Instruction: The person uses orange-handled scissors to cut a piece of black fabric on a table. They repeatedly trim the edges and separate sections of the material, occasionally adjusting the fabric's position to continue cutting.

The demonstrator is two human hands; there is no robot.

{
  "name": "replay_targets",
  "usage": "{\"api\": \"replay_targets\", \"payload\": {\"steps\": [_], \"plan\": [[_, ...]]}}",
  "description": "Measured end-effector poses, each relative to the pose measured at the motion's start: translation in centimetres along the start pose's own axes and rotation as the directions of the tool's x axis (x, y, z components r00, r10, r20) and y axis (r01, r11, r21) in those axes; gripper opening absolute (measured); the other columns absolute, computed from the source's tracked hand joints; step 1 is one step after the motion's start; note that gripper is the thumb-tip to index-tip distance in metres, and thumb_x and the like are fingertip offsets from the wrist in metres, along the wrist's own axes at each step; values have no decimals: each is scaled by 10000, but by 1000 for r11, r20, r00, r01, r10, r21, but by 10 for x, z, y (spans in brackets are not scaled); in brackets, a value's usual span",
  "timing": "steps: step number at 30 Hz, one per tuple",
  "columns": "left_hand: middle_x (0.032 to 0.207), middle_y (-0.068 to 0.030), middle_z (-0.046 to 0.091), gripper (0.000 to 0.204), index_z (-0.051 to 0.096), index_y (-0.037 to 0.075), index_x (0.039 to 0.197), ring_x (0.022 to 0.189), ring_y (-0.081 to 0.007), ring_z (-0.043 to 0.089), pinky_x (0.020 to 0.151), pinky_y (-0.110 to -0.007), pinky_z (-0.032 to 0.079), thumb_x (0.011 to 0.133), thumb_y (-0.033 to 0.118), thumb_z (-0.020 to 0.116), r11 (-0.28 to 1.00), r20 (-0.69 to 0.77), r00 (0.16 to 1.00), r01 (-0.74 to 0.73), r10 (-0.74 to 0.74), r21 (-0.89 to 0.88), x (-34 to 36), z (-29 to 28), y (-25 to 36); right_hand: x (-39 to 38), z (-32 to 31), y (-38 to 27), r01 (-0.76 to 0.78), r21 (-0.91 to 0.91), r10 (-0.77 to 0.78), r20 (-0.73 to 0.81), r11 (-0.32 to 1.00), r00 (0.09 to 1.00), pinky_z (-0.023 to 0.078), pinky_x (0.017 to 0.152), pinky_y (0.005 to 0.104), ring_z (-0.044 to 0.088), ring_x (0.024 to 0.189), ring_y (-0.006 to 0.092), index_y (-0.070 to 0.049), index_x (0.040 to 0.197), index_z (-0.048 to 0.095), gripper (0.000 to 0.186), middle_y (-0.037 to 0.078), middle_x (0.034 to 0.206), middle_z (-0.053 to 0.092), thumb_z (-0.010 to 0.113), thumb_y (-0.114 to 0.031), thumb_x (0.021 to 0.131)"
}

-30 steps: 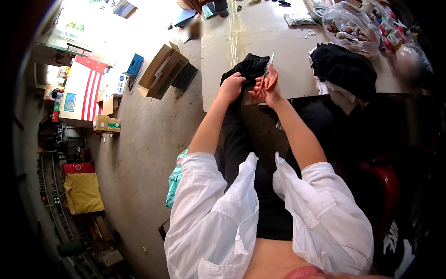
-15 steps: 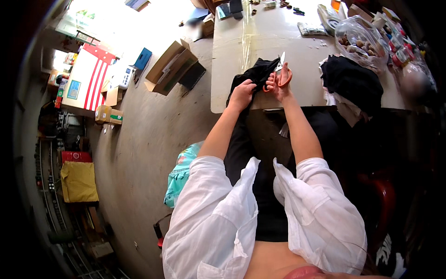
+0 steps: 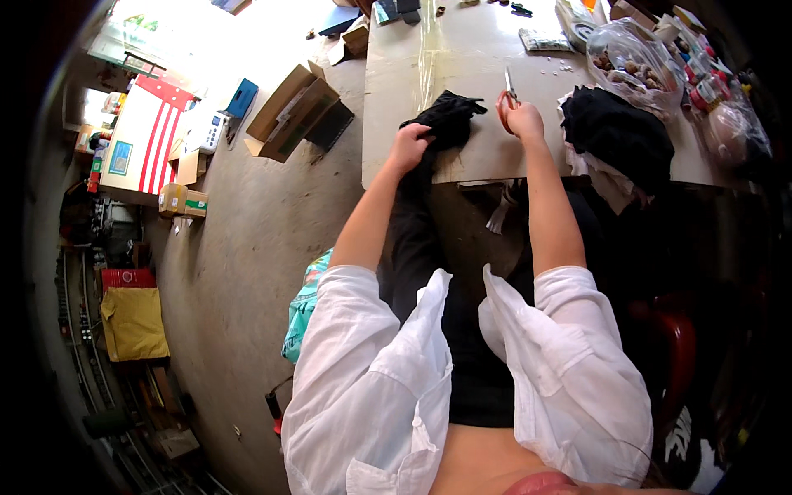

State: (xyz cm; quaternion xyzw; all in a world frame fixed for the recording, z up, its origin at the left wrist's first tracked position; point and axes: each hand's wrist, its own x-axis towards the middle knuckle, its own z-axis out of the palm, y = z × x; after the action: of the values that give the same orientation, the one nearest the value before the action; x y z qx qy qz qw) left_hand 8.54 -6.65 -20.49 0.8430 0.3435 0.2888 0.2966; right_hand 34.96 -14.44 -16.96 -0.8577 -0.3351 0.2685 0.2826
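Note:
My left hand (image 3: 407, 147) is closed on a piece of black cloth (image 3: 450, 120) that lies bunched on the table's near left part and droops over the front edge. To the right, my right hand (image 3: 525, 120) grips scissors (image 3: 506, 106) with orange-red handles. Their blades point away from me, apart from the cloth, and look closed. Right of that hand lies a pile of black fabric (image 3: 620, 132), with pale fabric (image 3: 596, 175) under it at the table's edge.
The pale table (image 3: 487, 70) carries a clear bag of brown round things (image 3: 631, 62), a flat packet (image 3: 546, 40) and small white bits. Cardboard boxes (image 3: 289, 111) stand on the floor at left. A turquoise bag (image 3: 305, 309) sits by my left side; a red chair part (image 3: 678, 355) is at right.
The scissors in my right hand have moved right, away from the black cloth. My left hand has shifted slightly left and up with the cloth, which is more bunched.

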Motion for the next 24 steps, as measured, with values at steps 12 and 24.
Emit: {"api": "replay_targets", "payload": {"steps": [12,24], "plan": [[907,-134,666,258,644,-13,1009,824,-225,627,765,-315,479,763,62,628,963,-86,978,171,-192,-209,20,-28,50,-28,-1,-25,127,528,-309,272,840,912,543,715,357,614,955,260,59,1129,513,641,201,1154,549,713,-426,761],[1094,-151,577,234,630,18,966,920,-275,606,716,-337,517,733,35,643,984,-8,985,-171,171,-59,-41,44,158,-43,27,-16,184,487,-168,-75,854,983,479,676,395,606,806,291,150,962,534,476,217,850,611,701,-252,769]]}}
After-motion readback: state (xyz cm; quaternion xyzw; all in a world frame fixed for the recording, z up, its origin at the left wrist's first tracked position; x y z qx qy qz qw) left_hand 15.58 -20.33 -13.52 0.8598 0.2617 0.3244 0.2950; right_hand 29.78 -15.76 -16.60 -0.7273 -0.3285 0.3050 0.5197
